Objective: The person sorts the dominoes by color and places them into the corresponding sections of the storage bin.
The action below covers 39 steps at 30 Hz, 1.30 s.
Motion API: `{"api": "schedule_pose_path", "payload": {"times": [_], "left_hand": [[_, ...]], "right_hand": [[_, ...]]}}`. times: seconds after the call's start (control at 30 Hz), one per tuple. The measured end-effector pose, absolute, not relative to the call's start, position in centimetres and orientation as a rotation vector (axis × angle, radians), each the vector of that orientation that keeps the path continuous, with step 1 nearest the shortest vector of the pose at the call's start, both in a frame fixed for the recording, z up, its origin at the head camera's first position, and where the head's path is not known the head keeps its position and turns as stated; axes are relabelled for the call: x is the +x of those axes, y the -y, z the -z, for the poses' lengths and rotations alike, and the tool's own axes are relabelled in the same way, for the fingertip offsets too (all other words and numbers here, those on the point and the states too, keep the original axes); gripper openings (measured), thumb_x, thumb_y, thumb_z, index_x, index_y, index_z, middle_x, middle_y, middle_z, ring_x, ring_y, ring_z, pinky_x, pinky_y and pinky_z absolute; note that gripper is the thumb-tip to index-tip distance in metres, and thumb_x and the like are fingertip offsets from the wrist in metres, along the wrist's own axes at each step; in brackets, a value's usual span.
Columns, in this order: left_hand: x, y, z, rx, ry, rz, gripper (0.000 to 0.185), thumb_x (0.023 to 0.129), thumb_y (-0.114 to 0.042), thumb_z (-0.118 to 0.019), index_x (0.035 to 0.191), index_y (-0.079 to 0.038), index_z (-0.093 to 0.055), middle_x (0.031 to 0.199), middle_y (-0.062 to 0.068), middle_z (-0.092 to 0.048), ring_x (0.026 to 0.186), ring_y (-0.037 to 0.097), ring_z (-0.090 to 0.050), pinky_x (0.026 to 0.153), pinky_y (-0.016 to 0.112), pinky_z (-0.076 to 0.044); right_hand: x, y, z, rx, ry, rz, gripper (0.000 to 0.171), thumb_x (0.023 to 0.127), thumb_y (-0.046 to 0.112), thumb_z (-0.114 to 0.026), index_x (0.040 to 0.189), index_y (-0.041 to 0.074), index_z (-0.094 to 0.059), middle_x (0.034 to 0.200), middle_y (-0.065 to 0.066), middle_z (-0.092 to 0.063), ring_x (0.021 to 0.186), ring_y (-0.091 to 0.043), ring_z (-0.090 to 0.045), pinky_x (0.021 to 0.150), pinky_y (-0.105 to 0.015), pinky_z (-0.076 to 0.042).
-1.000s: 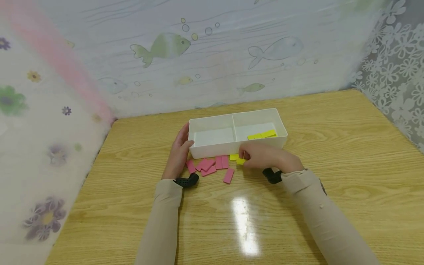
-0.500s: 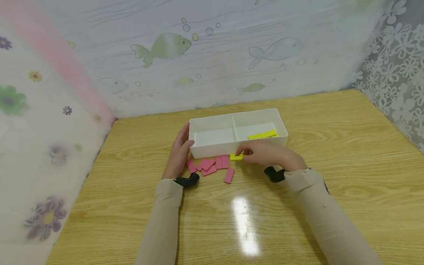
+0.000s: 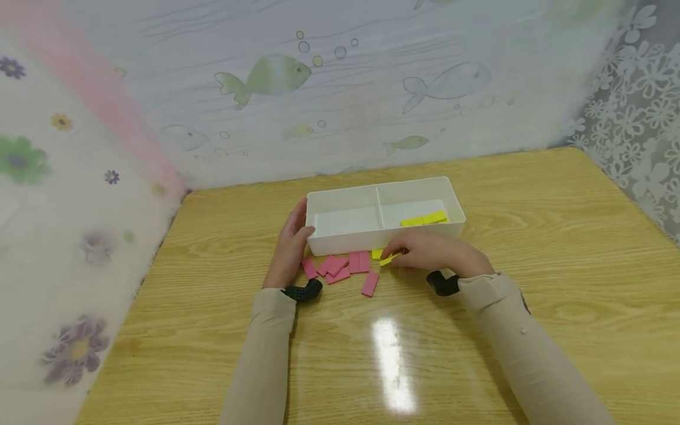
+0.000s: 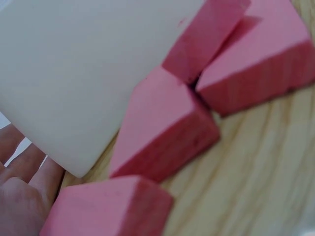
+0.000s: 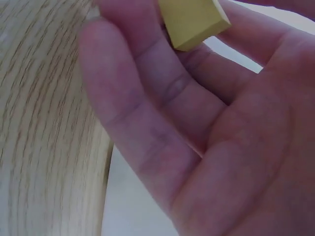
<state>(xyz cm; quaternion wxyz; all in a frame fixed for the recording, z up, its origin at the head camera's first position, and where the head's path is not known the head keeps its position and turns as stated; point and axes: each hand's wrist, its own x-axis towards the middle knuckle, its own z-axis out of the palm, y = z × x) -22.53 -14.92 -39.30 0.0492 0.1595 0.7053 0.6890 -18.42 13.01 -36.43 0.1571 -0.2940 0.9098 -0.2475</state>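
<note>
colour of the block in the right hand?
Yellow block, pinched in the right hand; clearest in the right wrist view.

By the white tray (image 3: 386,235) w/ 2 compartments: approx. 6 pink blocks (image 3: 340,267) in front of it, 2 yellow blocks (image 3: 384,256) at its front wall, 2 more yellow ones (image 3: 423,219) inside its right compartment.
</note>
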Motion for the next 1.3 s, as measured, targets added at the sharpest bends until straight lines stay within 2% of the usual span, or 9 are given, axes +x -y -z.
{"api": "schedule_pose_path", "payload": {"times": [0.27, 0.6, 0.93, 1.17, 1.3], "left_hand": [[-22.4, 15.0, 39.3, 0.496, -2.152, -2.087, 0.058, 0.09, -0.007, -0.042, 0.143, -0.018, -0.02, 0.147, 0.002, -0.019, 0.133, 0.02, -0.017, 0.102, 0.041, -0.022], [-22.4, 15.0, 39.2, 0.48, -2.165, -2.082, 0.058, 0.09, -0.007, -0.041, 0.143, -0.018, -0.02, 0.147, 0.002, -0.02, 0.133, 0.02, -0.016, 0.102, 0.04, -0.022], [-22.5, 14.9, 39.2, 0.472, -2.168, -2.076, 0.058, 0.09, -0.007, -0.041, 0.143, -0.018, -0.02, 0.147, 0.002, -0.019, 0.134, 0.02, -0.016, 0.102, 0.04, -0.022], [-22.4, 14.9, 39.2, 0.46, -2.172, -2.077, 0.059, 0.09, -0.006, -0.042, 0.143, -0.018, -0.02, 0.146, 0.003, -0.02, 0.133, 0.02, -0.018, 0.101, 0.041, -0.023], [-22.4, 14.9, 39.1, 0.472, -2.169, -2.078, 0.058, 0.09, -0.007, -0.041, 0.143, -0.018, -0.02, 0.146, 0.003, -0.02, 0.133, 0.02, -0.018, 0.101, 0.041, -0.023]], "right_hand": [[-18.3, -14.1, 35.7, -0.7, -2.482, 0.86, 0.026, 0.088, 0.019, -0.055, 0.113, 0.012, -0.06, 0.101, 0.002, -0.059, 0.075, -0.013, -0.057, 0.072, -0.029, -0.044], [-18.4, -15.1, 34.8, -0.626, -2.418, 0.906, 0.03, 0.089, 0.024, -0.054, 0.116, 0.011, -0.057, 0.089, -0.005, -0.062, 0.076, -0.02, -0.058, 0.071, -0.032, -0.044], [-18.3, -15.6, 34.6, -0.609, -2.419, 0.96, 0.021, 0.092, 0.02, -0.047, 0.097, 0.007, -0.061, 0.071, -0.005, -0.058, 0.066, -0.016, -0.054, 0.067, -0.031, -0.045], [-18.2, -15.9, 34.4, -0.642, -2.477, 0.943, 0.02, 0.092, 0.026, -0.046, 0.093, 0.011, -0.06, 0.058, 0.0, -0.045, 0.056, -0.017, -0.046, 0.067, -0.032, -0.039], [-18.1, -16.1, 34.2, -0.638, -2.515, 0.97, 0.021, 0.091, 0.031, -0.049, 0.093, 0.013, -0.06, 0.058, -0.002, -0.045, 0.056, -0.019, -0.047, 0.066, -0.033, -0.038]]}}
